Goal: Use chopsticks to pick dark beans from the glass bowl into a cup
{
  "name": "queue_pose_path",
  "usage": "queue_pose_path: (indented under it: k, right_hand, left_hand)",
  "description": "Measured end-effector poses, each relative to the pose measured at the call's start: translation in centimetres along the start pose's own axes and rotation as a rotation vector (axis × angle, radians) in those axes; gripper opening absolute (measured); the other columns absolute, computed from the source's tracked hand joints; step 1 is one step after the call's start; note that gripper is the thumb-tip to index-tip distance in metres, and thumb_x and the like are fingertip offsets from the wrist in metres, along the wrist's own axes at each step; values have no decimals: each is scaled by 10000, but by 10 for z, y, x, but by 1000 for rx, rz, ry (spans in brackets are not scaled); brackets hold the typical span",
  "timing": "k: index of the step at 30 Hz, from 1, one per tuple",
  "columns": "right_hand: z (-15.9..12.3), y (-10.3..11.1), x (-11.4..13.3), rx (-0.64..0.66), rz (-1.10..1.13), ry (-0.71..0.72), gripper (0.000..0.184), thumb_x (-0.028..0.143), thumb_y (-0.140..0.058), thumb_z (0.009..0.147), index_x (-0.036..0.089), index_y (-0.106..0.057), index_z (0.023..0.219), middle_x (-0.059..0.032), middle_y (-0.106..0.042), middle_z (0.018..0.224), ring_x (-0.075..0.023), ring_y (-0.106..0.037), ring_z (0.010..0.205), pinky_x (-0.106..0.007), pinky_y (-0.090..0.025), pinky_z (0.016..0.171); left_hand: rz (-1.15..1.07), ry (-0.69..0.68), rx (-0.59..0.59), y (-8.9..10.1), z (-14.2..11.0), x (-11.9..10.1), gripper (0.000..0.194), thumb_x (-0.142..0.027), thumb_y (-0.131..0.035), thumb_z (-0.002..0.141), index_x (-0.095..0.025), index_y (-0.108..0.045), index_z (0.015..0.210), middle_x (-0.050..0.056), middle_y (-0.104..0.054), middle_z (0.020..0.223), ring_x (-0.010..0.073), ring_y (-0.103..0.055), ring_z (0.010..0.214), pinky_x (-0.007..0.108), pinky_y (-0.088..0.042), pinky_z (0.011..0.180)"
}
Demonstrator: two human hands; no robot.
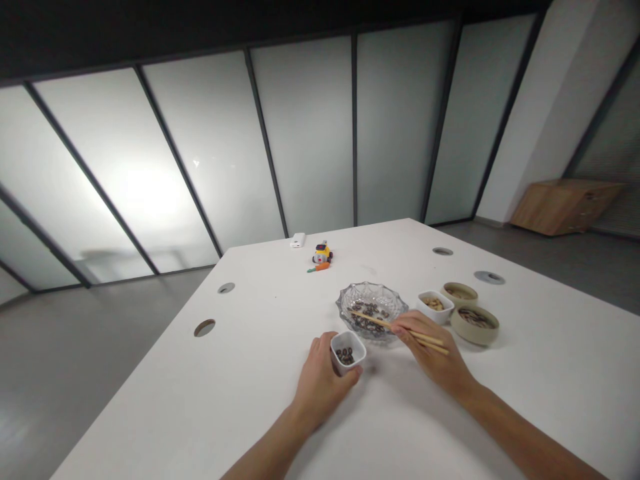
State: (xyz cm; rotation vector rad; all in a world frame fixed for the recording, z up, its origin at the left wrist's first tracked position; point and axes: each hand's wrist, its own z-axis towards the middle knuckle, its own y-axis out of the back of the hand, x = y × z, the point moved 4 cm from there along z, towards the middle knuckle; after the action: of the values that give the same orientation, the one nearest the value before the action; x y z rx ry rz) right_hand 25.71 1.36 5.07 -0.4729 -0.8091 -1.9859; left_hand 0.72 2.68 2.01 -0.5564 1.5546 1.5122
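Note:
My left hand is wrapped round a small white cup, tilted toward me, with several dark beans in it. Just beyond it stands a scalloped clear glass bowl holding many dark, light-flecked beans. My right hand is closed on a pair of light wooden chopsticks. Their tips reach over the glass bowl, close to the beans; whether they pinch one is too small to tell.
Right of the glass bowl stand a white square dish of pale pieces and two beige bowls. Farther back lie a yellow toy vehicle, an orange-and-green screwdriver-like item and a white box-shaped device. The white table has round holes.

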Motion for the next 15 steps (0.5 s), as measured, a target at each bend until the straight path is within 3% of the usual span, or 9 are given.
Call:
queue_pose_path:
  k: [15]
  right_hand:
    - [2, 5, 2, -66, -66, 57, 234, 390, -651, 1080, 284, -805, 939, -29, -798, 906, -196, -774, 832, -285, -610, 755]
  left_hand:
    - [12, 25, 8, -1, 0, 3, 458, -271, -784, 832, -225, -635, 1262, 52, -673, 1130, 264, -621, 1079, 361, -469, 973]
